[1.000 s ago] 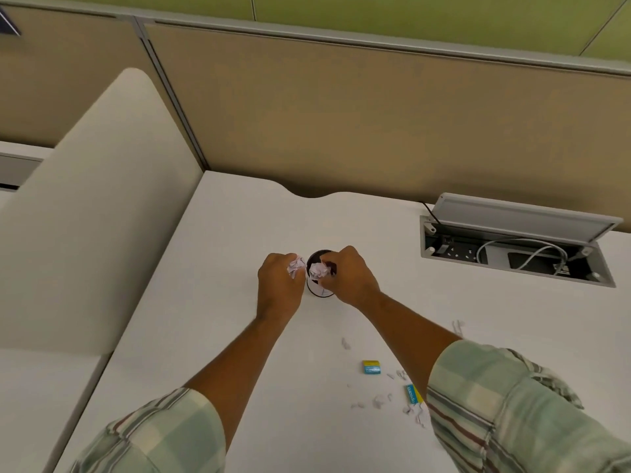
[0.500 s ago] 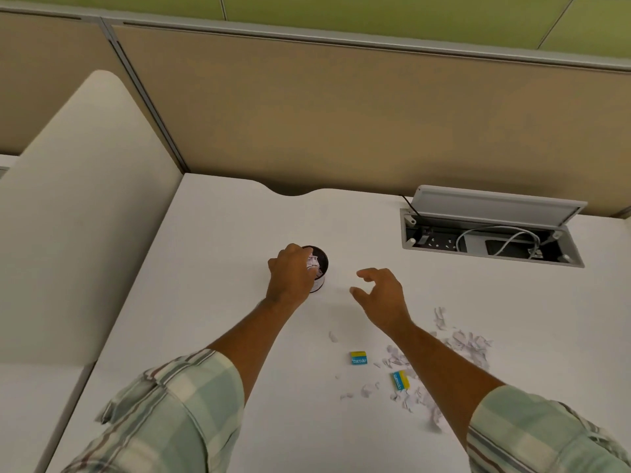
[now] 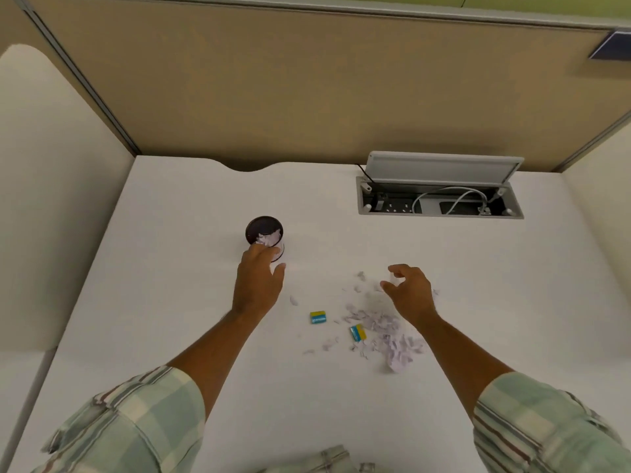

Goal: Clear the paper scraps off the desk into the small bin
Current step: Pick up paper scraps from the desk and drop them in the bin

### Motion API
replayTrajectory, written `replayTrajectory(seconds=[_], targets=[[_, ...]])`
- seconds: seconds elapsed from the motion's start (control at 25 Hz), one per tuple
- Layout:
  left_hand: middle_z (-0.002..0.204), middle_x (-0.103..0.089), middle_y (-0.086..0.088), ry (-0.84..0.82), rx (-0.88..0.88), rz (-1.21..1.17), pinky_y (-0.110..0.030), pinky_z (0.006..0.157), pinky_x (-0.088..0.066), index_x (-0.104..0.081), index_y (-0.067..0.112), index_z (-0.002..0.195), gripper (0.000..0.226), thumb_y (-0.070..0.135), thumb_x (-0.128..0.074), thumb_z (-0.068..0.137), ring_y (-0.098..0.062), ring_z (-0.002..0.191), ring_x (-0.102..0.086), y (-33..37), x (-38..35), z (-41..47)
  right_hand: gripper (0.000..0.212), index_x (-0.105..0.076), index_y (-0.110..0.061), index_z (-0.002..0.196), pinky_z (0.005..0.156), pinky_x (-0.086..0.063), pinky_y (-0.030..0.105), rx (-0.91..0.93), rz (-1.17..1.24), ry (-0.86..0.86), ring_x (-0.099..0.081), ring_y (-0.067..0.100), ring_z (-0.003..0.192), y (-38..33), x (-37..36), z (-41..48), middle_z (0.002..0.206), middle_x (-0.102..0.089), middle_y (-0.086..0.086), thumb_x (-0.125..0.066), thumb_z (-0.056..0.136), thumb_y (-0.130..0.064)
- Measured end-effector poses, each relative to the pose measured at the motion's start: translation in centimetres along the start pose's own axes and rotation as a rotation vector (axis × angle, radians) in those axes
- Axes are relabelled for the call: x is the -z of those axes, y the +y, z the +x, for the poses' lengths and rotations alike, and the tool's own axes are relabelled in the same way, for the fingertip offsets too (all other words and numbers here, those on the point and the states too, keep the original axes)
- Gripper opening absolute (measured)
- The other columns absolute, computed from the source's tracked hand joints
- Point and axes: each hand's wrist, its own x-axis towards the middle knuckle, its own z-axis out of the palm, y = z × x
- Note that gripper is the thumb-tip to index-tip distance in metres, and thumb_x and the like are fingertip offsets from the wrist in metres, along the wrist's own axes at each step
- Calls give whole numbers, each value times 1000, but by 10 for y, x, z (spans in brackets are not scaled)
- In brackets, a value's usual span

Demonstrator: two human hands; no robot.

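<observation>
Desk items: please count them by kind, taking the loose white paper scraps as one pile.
Small dark round bin: 1
Yellow-and-blue rectangular erasers: 2
Pile of loose white paper scraps: 1
Grey open cable box with white cable: 1
Total: 5

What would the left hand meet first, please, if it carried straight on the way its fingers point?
Most likely the small bin: the left hand points up-desk with its fingertips already at the bin's near wall. Whether they touch it is unclear from this single view.
</observation>
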Motion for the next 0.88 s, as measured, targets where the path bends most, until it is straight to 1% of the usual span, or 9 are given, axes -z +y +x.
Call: replayTrajectory(seconds=[0.12, 0.2, 0.28, 0.36, 0.44, 0.56, 0.72, 0.8, 0.88], targets=[[134, -56, -6, -179, 102, 67, -39, 99, -53, -62, 14, 130, 40, 27, -71, 93, -25, 124, -56, 5, -25, -39, 60, -56, -21, 138, 98, -42, 25, 41, -117, -169, -56, 20, 124, 31, 17, -17, 136, -55, 7, -78, 85, -38], [140, -49, -3, -300, 169, 138, -39, 98, -54, -56, 18, 136, 50, 36, -71, 92, -24, 128, -51, 9, -42, -63, 83, -41, -28, 151, 108, -43, 36, 95, -277, -323, -43, 23, 140, 47, 24, -29, 152, -41, 5, -80, 80, -48], [143, -44, -4, -386, 259, 227, -42, 95, -55, -48, 20, 143, 63, 44, -71, 89, -25, 132, -47, 15, -56, -85, 109, -19, -40, 157, 109, -44, 50, 154, -487, -468, -26, 27, 149, 58, 28, -43, 165, -20, 2, -84, 71, -54], [140, -43, -5, -398, 350, 313, -41, 87, -55, -45, 20, 143, 72, 52, -73, 84, -26, 130, -48, 23, -67, -106, 131, -1, -47, 157, 104, -48, 56, 228, -625, -555, -18, 31, 151, 68, 28, -57, 168, -4, 0, -89, 61, -56], [135, -44, -5, -376, 406, 351, -38, 78, -55, -46, 20, 138, 76, 58, -75, 80, -26, 125, -50, 33, -75, -121, 142, 11, -50, 154, 101, -50, 57, 276, -670, -573, -16, 34, 150, 76, 23, -67, 168, 4, 2, -93, 57, -51], [136, -44, -7, -382, 434, 351, -36, 81, -58, -44, 19, 140, 81, 60, -76, 78, -25, 124, -53, 49, -89, -135, 143, 15, -50, 152, 102, -51, 54, 282, -650, -519, -19, 37, 148, 76, 11, -70, 168, 4, 5, -95, 61, -40], [140, -44, -8, -394, 428, 308, -36, 89, -58, -40, 17, 144, 83, 58, -75, 80, -25, 127, -53, 71, -105, -140, 137, 10, -44, 155, 99, -54, 50, 324, -645, -500, -25, 38, 145, 60, -7, -60, 165, -3, 6, -93, 65, -36], [144, -43, -8, -403, 404, 308, -36, 93, -58, -41, 17, 144, 82, 58, -74, 82, -25, 129, -52, 79, -112, -139, 130, 1, -40, 157, 96, -55, 48, 332, -663, -496, -31, 37, 140, 53, -13, -54, 163, -10, 8, -91, 67, -36], [147, -41, -9, -418, 372, 301, -36, 94, -58, -43, 17, 143, 79, 58, -72, 83, -25, 129, -52, 86, -118, -138, 111, -16, -35, 157, 96, -55, 45, 337, -698, -494, -39, 35, 134, 48, -17, -50, 158, -19, 9, -88, 72, -37]])
